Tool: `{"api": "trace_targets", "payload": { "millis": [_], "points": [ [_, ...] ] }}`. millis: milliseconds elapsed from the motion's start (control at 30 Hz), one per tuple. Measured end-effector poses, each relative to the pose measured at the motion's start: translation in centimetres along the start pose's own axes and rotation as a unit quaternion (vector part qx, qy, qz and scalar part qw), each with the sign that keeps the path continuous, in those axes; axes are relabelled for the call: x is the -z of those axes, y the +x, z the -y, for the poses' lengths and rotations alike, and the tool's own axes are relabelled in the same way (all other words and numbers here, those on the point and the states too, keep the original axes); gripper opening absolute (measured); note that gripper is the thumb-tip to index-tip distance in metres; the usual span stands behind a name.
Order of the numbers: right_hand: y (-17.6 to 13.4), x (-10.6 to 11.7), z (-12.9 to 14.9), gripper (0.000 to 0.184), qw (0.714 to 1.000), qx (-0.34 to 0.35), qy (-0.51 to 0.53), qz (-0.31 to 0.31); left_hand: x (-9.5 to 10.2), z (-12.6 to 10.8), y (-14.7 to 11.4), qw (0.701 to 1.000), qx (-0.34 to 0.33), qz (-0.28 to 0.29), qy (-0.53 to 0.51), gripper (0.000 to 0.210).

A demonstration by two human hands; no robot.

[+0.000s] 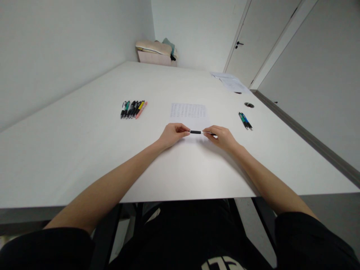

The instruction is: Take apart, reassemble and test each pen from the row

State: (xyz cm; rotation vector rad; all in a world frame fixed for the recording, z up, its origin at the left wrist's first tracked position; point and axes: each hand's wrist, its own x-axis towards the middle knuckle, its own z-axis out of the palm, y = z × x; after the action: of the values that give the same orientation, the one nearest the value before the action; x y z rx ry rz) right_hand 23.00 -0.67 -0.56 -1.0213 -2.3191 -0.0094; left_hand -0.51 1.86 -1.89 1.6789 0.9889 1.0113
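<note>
A pen (195,132) with a black grip and a white barrel lies level between my hands, above a sheet of paper (189,112) with rows of writing. My left hand (174,133) is closed, pinching the pen's left end between thumb and fingers. On the other side, my right hand (221,135) is closed round the white barrel. The fingers hide both ends of the pen. The lower part of the sheet passes beneath my hands.
Several pens (132,109) lie side by side to the left. Two pens (245,120) rest at the right, near a round metal fitting (249,105). More papers (230,81) lie at the far right of the white table (92,150).
</note>
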Motion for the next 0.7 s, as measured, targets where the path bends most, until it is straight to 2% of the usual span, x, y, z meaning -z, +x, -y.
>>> {"api": "trace_targets", "payload": {
  "millis": [200,467,700],
  "points": [
    [0.11,-0.07,0.04,0.021,0.999,-0.025,-0.024,0.014,-0.11,-0.08,-0.10,1.000,-0.008,-0.005,0.011,0.027],
    [0.47,-0.05,0.08,0.028,0.983,-0.043,-0.156,0.084,-0.13,0.00,-0.22,0.999,-0.027,-0.005,0.028,0.026],
    [0.73,0.12,0.36,0.025,0.981,-0.060,-0.149,0.107,-0.28,0.05,-0.24,0.999,-0.024,0.001,0.025,0.024]
  ]
}}
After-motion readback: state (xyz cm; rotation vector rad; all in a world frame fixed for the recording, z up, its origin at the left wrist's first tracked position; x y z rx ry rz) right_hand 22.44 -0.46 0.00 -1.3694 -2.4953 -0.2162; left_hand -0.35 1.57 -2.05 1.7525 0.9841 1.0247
